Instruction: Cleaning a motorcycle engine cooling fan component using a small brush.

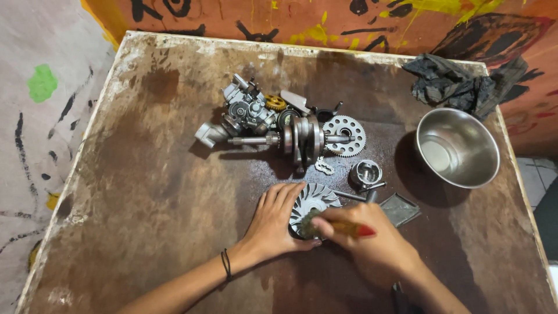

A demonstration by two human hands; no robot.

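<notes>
My left hand (274, 218) lies flat on a round finned metal disc (317, 200), pressing its left side onto the board. My right hand (369, 241) is closed around a brush with a red handle (356, 229); its bristle end rests on the disc's lower edge. Both hands meet at the board's near middle.
Beyond the hands lie a crankshaft (299, 139), a toothed sprocket (346, 134), a carburettor-like part (247, 110), a small piston (365, 173) and a flat metal piece (400, 208). A steel bowl (459, 146) and a dark rag (456, 84) sit at the right. The stained wooden board (145, 192) ends at painted walls.
</notes>
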